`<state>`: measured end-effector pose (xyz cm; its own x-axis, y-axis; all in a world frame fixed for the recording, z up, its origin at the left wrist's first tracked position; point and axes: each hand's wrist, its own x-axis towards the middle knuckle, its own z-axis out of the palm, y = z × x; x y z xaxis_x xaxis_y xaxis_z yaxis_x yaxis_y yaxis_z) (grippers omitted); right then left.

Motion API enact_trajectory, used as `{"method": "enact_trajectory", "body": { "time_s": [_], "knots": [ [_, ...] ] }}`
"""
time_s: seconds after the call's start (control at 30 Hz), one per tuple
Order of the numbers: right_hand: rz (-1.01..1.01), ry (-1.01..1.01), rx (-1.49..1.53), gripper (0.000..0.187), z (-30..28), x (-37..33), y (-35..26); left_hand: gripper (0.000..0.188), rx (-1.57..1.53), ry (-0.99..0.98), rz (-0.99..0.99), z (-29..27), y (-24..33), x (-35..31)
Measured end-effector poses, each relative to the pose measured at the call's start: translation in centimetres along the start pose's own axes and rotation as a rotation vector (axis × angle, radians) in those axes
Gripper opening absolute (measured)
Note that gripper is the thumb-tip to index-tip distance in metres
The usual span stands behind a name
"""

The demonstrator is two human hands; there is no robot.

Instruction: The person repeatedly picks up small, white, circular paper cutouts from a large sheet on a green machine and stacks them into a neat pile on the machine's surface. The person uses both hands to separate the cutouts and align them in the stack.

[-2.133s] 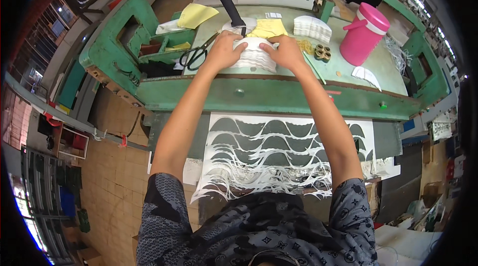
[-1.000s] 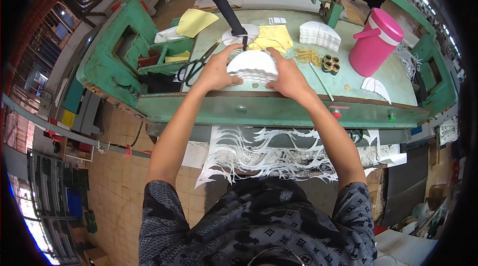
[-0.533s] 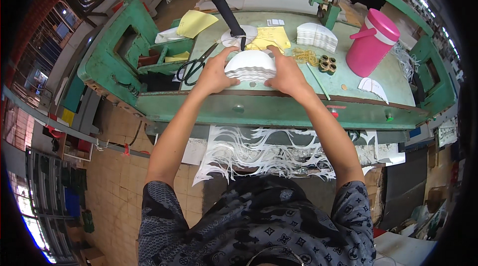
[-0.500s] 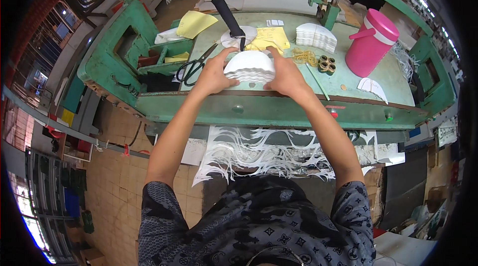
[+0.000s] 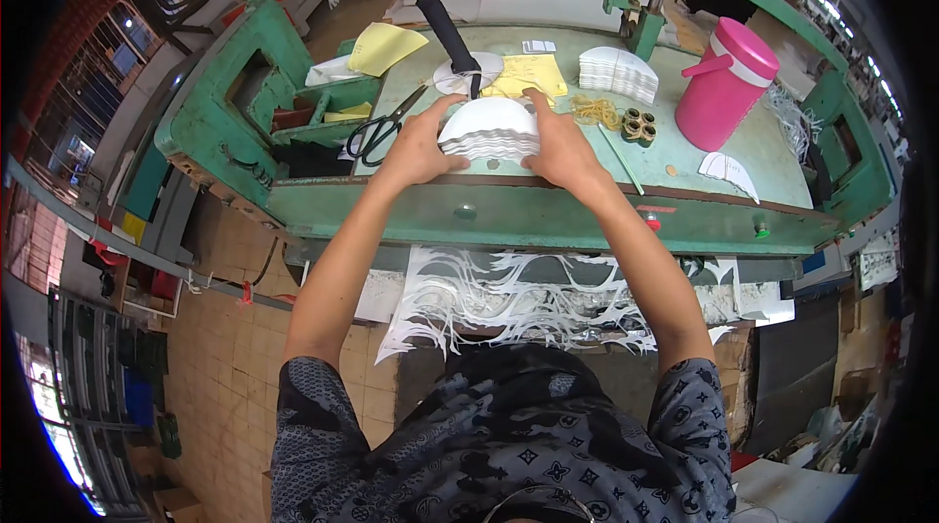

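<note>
My left hand [image 5: 419, 147] and my right hand [image 5: 564, 145] clasp a stack of white dome-shaped cut pieces [image 5: 491, 126] from its two sides. The stack sits at the front edge of the green work table [image 5: 593, 163], its layered edge wavy and facing me. My fingers curve around its ends, with the thumbs at the near corners. Black-handled scissors [image 5: 382, 130] lie just left of my left hand. Behind the stack, a black rod-like object [image 5: 447, 30] leans by a round clear disc [image 5: 453, 80] and yellow paper [image 5: 528, 76].
At the back right stands a second white stack [image 5: 618, 74], with a pink jug [image 5: 722, 97] beyond it. Rubber bands [image 5: 593, 111], small spools [image 5: 639, 126], a green stick [image 5: 620, 160] and a loose white piece [image 5: 729, 174] lie to the right. White scrap strips [image 5: 509, 298] hang below the table.
Both hands keep their hold on the white stack, which stays in the same place. The view has shifted very slightly.
</note>
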<state>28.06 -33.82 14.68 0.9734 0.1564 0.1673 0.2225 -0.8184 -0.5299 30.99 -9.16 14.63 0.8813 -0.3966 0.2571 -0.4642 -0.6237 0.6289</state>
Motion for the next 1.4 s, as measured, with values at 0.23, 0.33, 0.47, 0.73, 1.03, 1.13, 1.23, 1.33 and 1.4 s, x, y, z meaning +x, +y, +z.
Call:
{"method": "enact_trajectory", "body": {
  "time_s": [0.23, 0.33, 0.47, 0.73, 1.03, 1.13, 1.23, 1.33, 1.4],
  "knots": [
    [-0.005, 0.045, 0.010, 0.104, 0.7, -0.6, -0.4, 0.091, 0.024, -0.011, 0.047, 0.1, 0.2, 0.0],
    [0.009, 0.053, 0.007, 0.105, 0.5, -1.1, 0.0, 0.090, -0.011, -0.038, 0.018, 0.1, -0.2, -0.1],
    [0.013, 0.059, -0.132, 0.103, 0.6, -1.6, 0.0, 0.089, 0.014, -0.003, 0.038, 0.4, -0.6, -0.1],
    [-0.088, 0.184, -0.125, 0.100, 3.2, -2.0, 1.6, 0.099, 0.021, 0.016, 0.012, 1.1, 0.1, -1.2],
    [-0.042, 0.176, 0.001, 0.106, 2.1, -2.3, 2.2, 0.099, -0.059, 0.023, 0.031, 1.3, -0.3, -2.0],
    [-0.008, 0.094, 0.064, 0.112, 0.9, -2.2, 1.0, 0.100, -0.152, -0.005, -0.040, 0.4, -1.1, -1.9],
    [0.001, 0.029, 0.127, 0.116, -0.7, -1.0, 0.2, 0.105, -0.068, 0.013, 0.060, -0.3, -1.2, -0.8],
    [-0.063, 0.014, 0.084, 0.120, -1.7, 0.7, 0.0, 0.114, 0.010, -0.108, -0.009, -1.1, 0.4, 0.9],
    [-0.076, -0.038, -0.023, 0.122, -1.3, 1.6, -0.2, 0.116, 0.132, -0.089, 0.026, -0.7, 0.7, 1.6]
  ]
}}
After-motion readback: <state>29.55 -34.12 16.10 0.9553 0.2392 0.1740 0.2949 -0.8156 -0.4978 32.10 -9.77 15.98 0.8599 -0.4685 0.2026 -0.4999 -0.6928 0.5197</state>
